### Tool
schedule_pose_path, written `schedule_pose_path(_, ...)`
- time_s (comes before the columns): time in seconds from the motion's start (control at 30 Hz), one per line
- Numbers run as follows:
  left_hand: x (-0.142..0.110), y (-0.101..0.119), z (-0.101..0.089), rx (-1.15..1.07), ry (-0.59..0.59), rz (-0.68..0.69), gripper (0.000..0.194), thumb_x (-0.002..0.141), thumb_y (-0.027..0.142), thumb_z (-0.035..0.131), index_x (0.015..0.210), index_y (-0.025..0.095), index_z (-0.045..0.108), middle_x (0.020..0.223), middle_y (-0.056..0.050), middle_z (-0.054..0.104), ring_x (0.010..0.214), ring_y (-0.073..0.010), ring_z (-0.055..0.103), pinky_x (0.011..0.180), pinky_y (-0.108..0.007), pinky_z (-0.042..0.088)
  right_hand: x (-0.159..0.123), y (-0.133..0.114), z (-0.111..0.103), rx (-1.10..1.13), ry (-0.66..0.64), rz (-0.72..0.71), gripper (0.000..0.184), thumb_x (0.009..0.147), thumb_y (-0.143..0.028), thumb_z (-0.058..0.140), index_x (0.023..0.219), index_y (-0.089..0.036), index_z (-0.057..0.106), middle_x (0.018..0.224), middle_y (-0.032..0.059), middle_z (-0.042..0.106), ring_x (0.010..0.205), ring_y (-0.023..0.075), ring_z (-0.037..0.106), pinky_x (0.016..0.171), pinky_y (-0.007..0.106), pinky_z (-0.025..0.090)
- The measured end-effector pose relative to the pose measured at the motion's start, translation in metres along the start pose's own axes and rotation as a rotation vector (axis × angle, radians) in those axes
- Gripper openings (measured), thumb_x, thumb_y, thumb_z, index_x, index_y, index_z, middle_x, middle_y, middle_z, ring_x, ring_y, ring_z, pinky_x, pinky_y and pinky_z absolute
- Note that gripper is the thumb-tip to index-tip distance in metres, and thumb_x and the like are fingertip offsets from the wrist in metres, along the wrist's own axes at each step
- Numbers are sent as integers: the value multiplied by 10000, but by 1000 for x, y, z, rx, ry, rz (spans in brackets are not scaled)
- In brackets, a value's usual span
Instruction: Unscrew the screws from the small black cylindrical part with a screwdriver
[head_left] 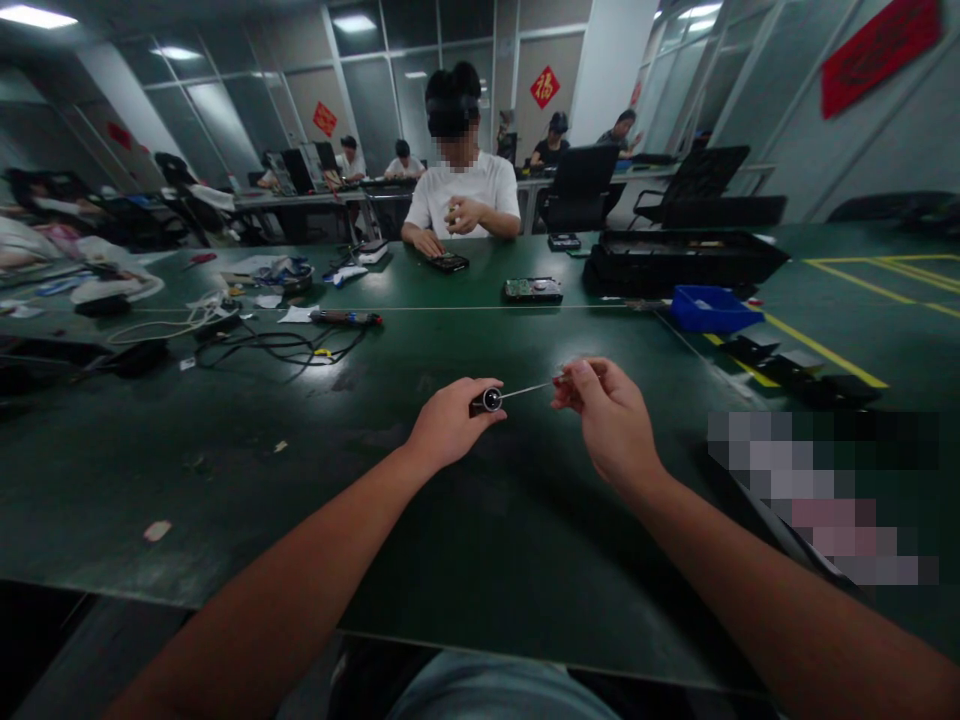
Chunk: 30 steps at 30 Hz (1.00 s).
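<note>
My left hand [454,418] is closed round a short dark cylinder [489,401] with a shiny round end facing me; its exact kind is unclear. From the cylinder's end a thin metal rod [525,390] runs to the right, slightly upward. My right hand [611,410] pinches the rod's far end between thumb and fingers, which hide that end. Both hands are held over the green table [480,560], in front of me. Beyond them lies a hard drive [532,290] with its green circuit board showing.
Across the table a person [469,190] handles another hard drive [448,262]. Left lie a corded electric screwdriver [345,319] and black cables [285,348]. Right stand a blue bin [712,309], a long black tray [682,262] and small black parts [795,370]. A blurred-out patch covers the near right.
</note>
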<state>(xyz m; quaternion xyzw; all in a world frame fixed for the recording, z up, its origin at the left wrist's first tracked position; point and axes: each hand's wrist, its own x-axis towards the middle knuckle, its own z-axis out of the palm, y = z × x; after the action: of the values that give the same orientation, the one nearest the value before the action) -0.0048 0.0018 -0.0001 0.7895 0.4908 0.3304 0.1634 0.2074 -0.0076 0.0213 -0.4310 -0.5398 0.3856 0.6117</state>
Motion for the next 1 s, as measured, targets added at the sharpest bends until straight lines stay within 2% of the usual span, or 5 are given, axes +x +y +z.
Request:
schedule_pose_path(0.1, 0, 1, -1, -1, -12, -1, 421, 847, 302, 740, 1257, 261, 652, 1068, -22, 685, 911, -176, 637, 808, -314, 498, -7, -7, 2, -100, -42, -118, 206, 970, -411, 541, 958, -217, 612, 843, 20, 653, 731, 155, 631, 709, 330, 532)
schedule_pose_path(0.23, 0, 3, -1, 28, -13, 9, 414, 854, 314, 733, 1257, 265, 653, 1090, -25, 692, 951, -186, 643, 824, -318, 498, -14, -16, 2, -385, -112, -266, 182, 994, -370, 505, 995, -216, 602, 819, 23, 690, 745, 171, 668, 708, 331, 508)
schedule_pose_path(0.37, 0, 1, 1, 52, -20, 2, 427, 853, 326, 731, 1269, 274, 649, 1114, -29, 693, 1001, -202, 644, 860, -330, 502, -16, -18, 1, -585, -104, -350, 178, 1002, -352, 484, 996, -215, 597, 835, 38, 711, 766, 191, 696, 705, 334, 491)
schedule_pose_path(0.7, -1, 0, 3, 81, -65, -13, 445, 862, 332, 718, 1297, 287, 636, 1125, -26, 690, 995, -202, 643, 859, -331, 504, -17, -18, 1, -636, -170, -375, 195, 1002, -350, 463, 1024, -202, 589, 859, 58, 725, 782, 208, 708, 704, 333, 491)
schedule_pose_path(1.0, -1, -1, 2, 86, -83, -1, 441, 856, 303, 721, 1290, 300, 643, 1141, -24, 687, 1015, -207, 642, 878, -341, 500, -15, -23, -1, -686, -105, -365, 217, 1000, -382, 462, 980, -213, 597, 833, 53, 714, 754, 202, 679, 693, 327, 472)
